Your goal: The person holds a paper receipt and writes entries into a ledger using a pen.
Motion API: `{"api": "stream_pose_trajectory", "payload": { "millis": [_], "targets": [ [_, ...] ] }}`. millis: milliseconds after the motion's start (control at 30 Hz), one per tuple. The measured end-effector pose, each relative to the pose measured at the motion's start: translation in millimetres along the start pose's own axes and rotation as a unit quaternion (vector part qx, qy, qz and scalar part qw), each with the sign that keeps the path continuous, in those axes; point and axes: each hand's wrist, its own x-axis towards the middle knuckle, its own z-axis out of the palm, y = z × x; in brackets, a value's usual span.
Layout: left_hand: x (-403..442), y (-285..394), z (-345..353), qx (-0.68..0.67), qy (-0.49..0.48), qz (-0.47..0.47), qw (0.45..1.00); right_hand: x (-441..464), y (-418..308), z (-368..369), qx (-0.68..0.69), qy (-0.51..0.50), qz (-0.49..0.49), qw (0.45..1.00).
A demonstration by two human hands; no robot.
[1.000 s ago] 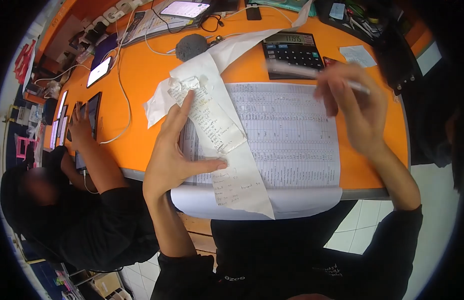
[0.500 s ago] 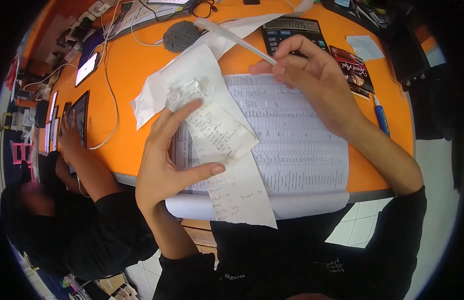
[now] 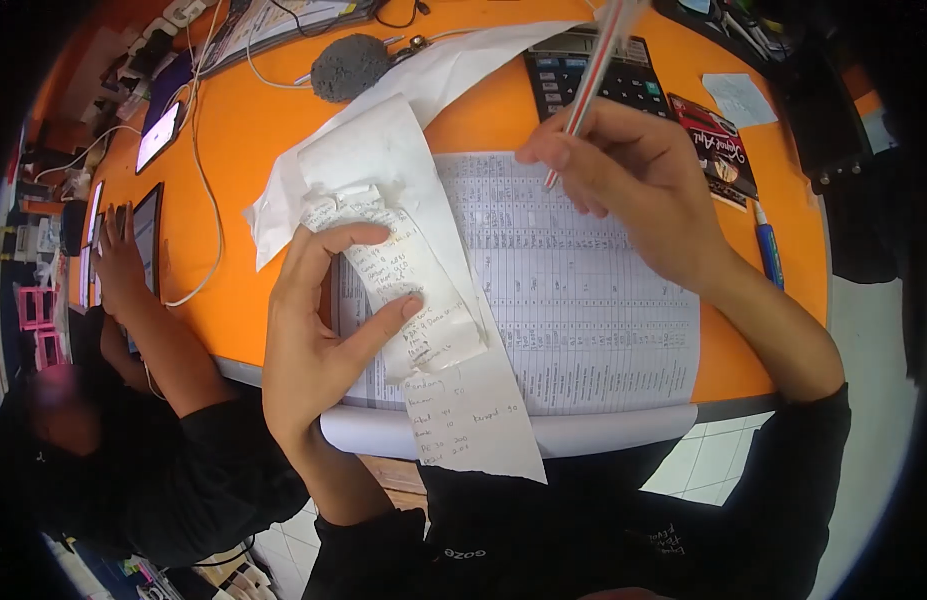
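Observation:
My left hand [image 3: 318, 335] rests on a long handwritten paper strip [image 3: 478, 430], its thumb and index finger spread over a smaller handwritten note [image 3: 423, 290] lying on the strip. A pen [image 3: 589, 90] with a red stripe is held in my right hand [image 3: 633, 180], its lower end just above a large printed sheet [image 3: 583, 300] with a table of rows and columns. That sheet's near edge curls over the table edge. The calculator [image 3: 573, 75] lies beyond my right hand, partly hidden by the pen and fingers.
On the orange table [image 3: 248, 140] are a dark grey round object [image 3: 349, 68], a red and black packet [image 3: 711, 140], a blue pen [image 3: 767, 245], a small paper [image 3: 740, 98] and a phone [image 3: 158, 137]. Another person's hand [image 3: 116, 255] touches a tablet at the left.
The pen has swung from pointing left to nearly upright, its lower end now over the printed sheet. My left thumb and index finger have drawn closer together. The strip and note sit lower in view.

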Motion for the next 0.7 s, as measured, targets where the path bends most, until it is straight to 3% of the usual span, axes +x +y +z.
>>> {"api": "stream_pose_trajectory", "payload": {
  "millis": [267,500,700],
  "targets": [
    [2.3,2.9,-0.9,0.076,-0.027,0.015,0.997,0.9,8.2,-3.3,-0.093,0.037,0.019,0.995],
    [1.8,1.3,-2.8,0.078,-0.039,0.023,0.996,0.9,9.1,-4.9,-0.025,0.049,0.077,0.996],
    [1.7,1.9,-5.2,0.076,-0.050,0.010,0.996,-1.1,10.9,-3.1,-0.152,0.058,0.021,0.987]
  ]
}}
